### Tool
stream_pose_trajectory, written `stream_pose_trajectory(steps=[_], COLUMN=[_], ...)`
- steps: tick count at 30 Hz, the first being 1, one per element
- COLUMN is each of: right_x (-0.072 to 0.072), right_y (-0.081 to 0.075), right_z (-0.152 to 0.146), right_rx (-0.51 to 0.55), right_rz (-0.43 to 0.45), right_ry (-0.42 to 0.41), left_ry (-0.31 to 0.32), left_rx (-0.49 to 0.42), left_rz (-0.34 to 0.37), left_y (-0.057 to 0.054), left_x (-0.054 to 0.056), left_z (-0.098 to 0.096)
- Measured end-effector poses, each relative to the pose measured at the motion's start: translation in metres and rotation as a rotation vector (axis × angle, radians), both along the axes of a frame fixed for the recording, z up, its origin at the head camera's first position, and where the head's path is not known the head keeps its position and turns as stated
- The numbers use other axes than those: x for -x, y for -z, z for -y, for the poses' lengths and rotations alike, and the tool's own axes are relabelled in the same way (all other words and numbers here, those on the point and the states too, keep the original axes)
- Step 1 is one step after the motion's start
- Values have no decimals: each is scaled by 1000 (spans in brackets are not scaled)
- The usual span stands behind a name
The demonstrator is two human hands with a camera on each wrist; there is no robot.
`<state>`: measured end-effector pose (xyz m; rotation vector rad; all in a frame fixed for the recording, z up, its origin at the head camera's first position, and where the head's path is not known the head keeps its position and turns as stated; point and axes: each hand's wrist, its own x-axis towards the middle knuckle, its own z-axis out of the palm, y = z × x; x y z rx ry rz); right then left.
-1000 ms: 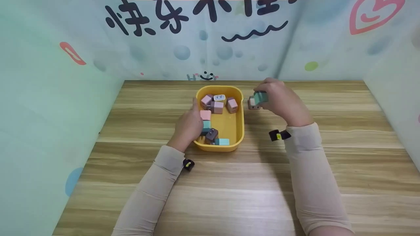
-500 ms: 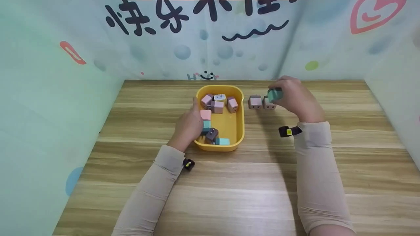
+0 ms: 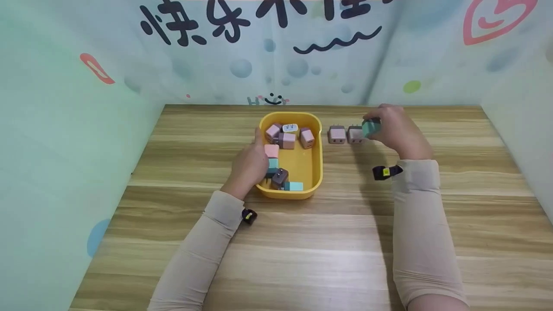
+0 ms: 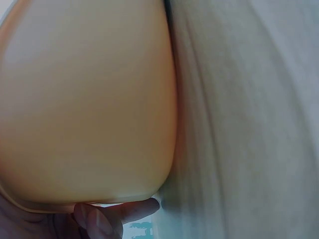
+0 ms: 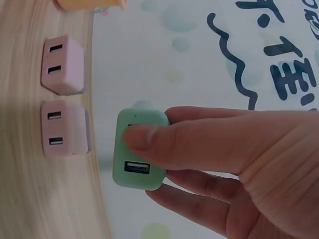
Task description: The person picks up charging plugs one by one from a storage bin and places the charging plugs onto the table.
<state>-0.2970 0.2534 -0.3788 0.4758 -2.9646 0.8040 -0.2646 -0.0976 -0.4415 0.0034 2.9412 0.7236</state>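
Note:
My right hand (image 3: 399, 129) pinches a green USB wall charger (image 5: 140, 149), thumb across its port face and fingers behind. In the head view this charger overlaps the right edge of a pink charger (image 3: 356, 134) on the table. Left of that one is another pink charger (image 3: 337, 134), its prongs also pointing to the back. My left hand (image 3: 249, 166) grips the left wall of a yellow plastic bin (image 3: 317, 166); its fingers show against the outer wall in the left wrist view. Inside the bin lie several pink, teal and dark chargers, partly hidden by that hand, and a white one (image 3: 290, 128).
The wood-grain table (image 3: 311, 255) ends at the back against a printed cloth backdrop (image 3: 242, 82). Pale side panels (image 3: 65, 151) flank it. A small black wrist camera (image 3: 382, 172) hangs by the right cuff.
My right hand has carried the green charger to the right, past both pink chargers, uncovering them, and slightly lower over the last half second. My left hand stays on the bin.

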Motion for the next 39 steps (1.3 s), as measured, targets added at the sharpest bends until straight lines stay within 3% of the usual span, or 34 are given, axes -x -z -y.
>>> stream_pose_trajectory(steps=[16, 26, 39], right_x=[12, 21, 23], right_y=[26, 46, 52], right_z=[-13, -20, -19], right_rx=[-2, -15, -2], right_rz=[71, 111, 86], right_ry=[96, 136, 131], left_ry=[-15, -5, -15], left_rx=[-40, -11, -17], left_rz=[4, 13, 22], left_y=[1, 2, 1], left_x=[0, 1, 1], left_z=[0, 0, 1])
